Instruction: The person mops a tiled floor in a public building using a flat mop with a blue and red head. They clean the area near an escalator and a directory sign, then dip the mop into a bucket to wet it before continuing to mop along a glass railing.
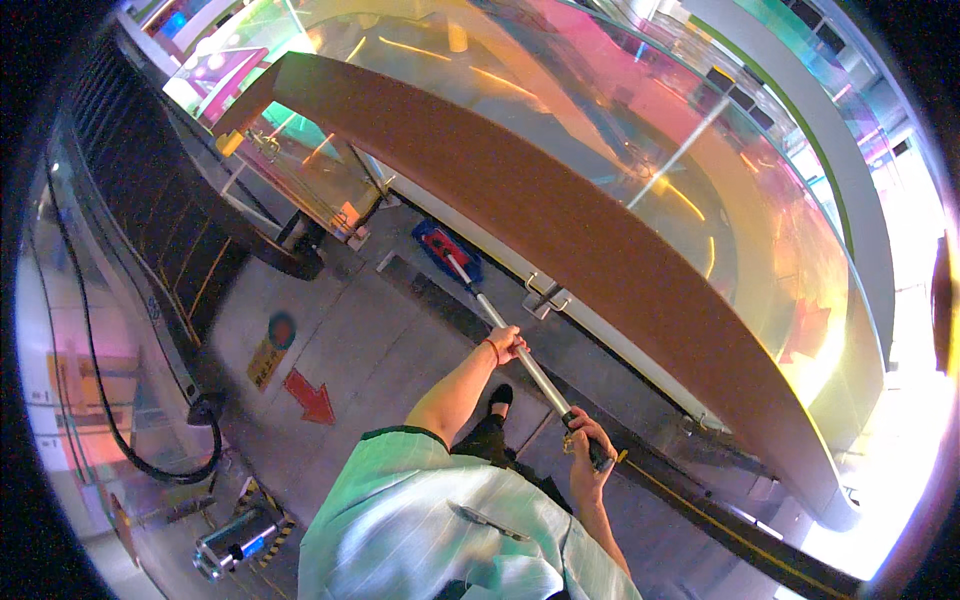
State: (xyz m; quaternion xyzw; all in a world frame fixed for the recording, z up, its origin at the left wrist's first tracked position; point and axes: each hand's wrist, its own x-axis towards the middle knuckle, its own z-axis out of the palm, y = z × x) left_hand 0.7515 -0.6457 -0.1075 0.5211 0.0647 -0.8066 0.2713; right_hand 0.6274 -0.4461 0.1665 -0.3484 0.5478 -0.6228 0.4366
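Observation:
A flat mop with a metal pole (534, 371) slants from the lower right to the upper left in the head view. My left hand (507, 345) is closed around the middle of the pole, with a thin red band at the wrist. Lower down, my right hand (591, 450) grips the dark handle end. At the far end, the mop head (448, 251), blue with a red and black centre, lies on the grey floor beside the base of the curved brown ledge.
The curved brown ledge (525, 184) carries tinted glass panels (757, 247). An escalator (142, 172) with a dark handrail stands at the left. The tiled floor bears a red arrow sticker (310, 396). At lower left is a shiny metal cylinder (238, 541) near striped edging. Metal brackets (546, 300) stick out below the ledge.

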